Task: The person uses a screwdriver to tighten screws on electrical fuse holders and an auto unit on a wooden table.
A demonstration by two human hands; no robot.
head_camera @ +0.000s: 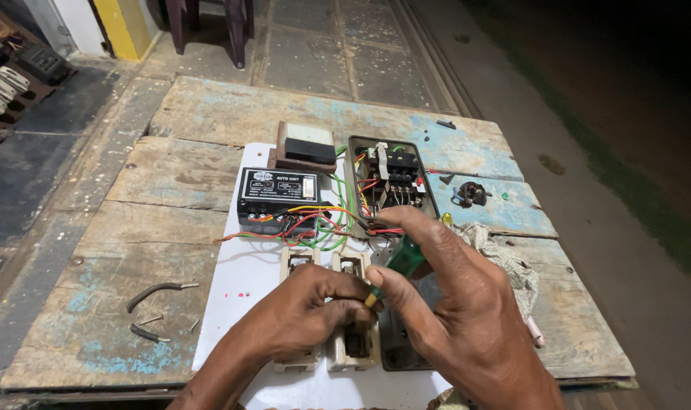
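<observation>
1. Beige fuse holder [353,334] sits near the tabletop's [170,250] near edge, grasped by the left hand [307,311].
2. Right hand [459,311] grips a green-handled screwdriver [398,262] over it.
3. Bare wood lies open toward the left edge.

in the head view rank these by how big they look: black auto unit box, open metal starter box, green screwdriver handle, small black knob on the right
1. Open metal starter box
2. Black auto unit box, a little smaller
3. Green screwdriver handle, partly hidden by the right hand and nearer the camera, so unsure against 4
4. Small black knob
</observation>
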